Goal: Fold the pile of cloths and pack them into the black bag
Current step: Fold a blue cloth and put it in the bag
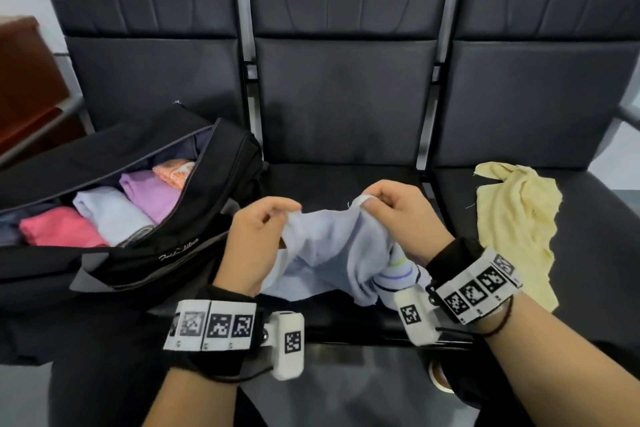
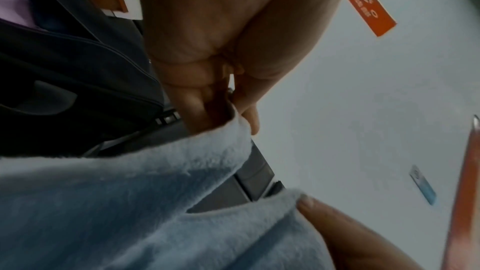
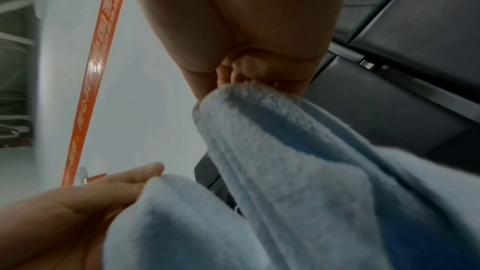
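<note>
A light blue cloth (image 1: pixel 332 250) hangs between both hands above the middle seat. My left hand (image 1: pixel 263 218) pinches its upper left corner, and my right hand (image 1: pixel 381 199) pinches the upper right corner. The left wrist view shows my left hand (image 2: pixel 228 98) gripping the light blue cloth (image 2: pixel 130 208); the right wrist view shows my right hand (image 3: pixel 249 77) pinching the light blue cloth (image 3: pixel 298 171). The black bag (image 1: pixel 166 253) lies open on the left seat with folded pink, pale blue, purple and orange cloths inside. A crumpled yellow cloth (image 1: pixel 516 225) lies on the right seat.
A row of black padded seats (image 1: pixel 346 97) with high backs runs across the view. A brown cabinet (image 1: pixel 27 80) stands at the far left. A striped white piece (image 1: pixel 398 274) hangs under the blue cloth by my right wrist.
</note>
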`<state>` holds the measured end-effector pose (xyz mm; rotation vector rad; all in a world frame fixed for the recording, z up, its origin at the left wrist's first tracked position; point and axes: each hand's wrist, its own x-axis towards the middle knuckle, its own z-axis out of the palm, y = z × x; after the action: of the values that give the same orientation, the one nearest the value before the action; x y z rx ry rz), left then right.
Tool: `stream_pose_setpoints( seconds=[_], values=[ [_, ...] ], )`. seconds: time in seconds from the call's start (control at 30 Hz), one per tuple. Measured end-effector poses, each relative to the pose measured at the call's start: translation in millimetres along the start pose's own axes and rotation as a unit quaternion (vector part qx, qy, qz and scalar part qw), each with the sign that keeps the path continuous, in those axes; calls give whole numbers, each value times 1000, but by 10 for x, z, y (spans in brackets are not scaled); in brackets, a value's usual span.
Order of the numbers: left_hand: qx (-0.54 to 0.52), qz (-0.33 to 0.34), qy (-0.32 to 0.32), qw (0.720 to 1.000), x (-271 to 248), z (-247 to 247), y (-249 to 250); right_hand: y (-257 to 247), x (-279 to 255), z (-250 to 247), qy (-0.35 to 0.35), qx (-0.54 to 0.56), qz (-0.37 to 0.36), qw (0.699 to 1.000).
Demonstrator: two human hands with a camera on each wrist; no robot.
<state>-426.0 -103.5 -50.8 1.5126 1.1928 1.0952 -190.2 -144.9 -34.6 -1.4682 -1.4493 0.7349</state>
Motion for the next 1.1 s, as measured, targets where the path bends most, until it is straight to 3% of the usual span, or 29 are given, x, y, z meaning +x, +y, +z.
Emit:
stream_pose_setpoints(
  seconds=[0.1, 0.23, 0.3, 0.43, 0.63, 0.77, 1.1],
  values=[
    [38, 27, -52, 998, -47, 147, 125, -44, -50, 37, -61, -26, -16, 998],
    [102, 91, -166, 977, -109, 313, 270, -146, -127, 32, -114, -34, -21, 993],
    [142, 109, -175, 968, -128, 390, 297, -166, -165, 8, -123, -30, -32, 991],
    [163, 127, -91, 974, -108, 459, 303, -38, -183, -52, -114, -28, -44, 992],
    [82, 91, 84, 989, 83, 231, 315, 419, -354, -85, -135, -104, 3, 985],
    [71, 113, 144, 981, 155, 71, 356, 626, -453, -55, -141, -132, 22, 981],
    [28, 162, 228, 960, 284, -180, 632, 691, -323, -384, 4, -90, 1, 996]
  ],
)
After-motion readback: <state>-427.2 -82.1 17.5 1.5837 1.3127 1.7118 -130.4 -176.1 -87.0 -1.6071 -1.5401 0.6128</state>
